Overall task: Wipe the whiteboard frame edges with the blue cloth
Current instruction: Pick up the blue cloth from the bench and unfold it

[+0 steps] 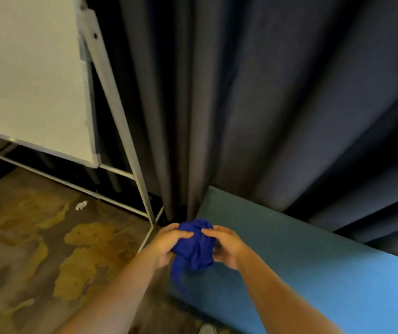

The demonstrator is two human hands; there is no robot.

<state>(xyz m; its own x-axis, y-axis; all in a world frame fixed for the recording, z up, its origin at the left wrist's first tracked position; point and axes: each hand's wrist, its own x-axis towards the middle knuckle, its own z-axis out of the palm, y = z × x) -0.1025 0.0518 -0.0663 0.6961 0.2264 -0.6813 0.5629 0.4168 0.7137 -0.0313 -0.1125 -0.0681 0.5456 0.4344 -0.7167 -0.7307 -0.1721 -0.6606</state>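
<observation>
Fabric occupies both hands: the left hand (166,247) and right hand (226,247) each pinch the blue cloth (194,244), bunched between them, probably to gather it into a wad fit for wiping. Each grip is closed on the cloth. The whiteboard frame (89,97) stands well up and left of the grip, untouched; a blue counter (301,261) lies just right of it.

Stained floor (12,261) bears a paper scrap (81,205) (white).
</observation>
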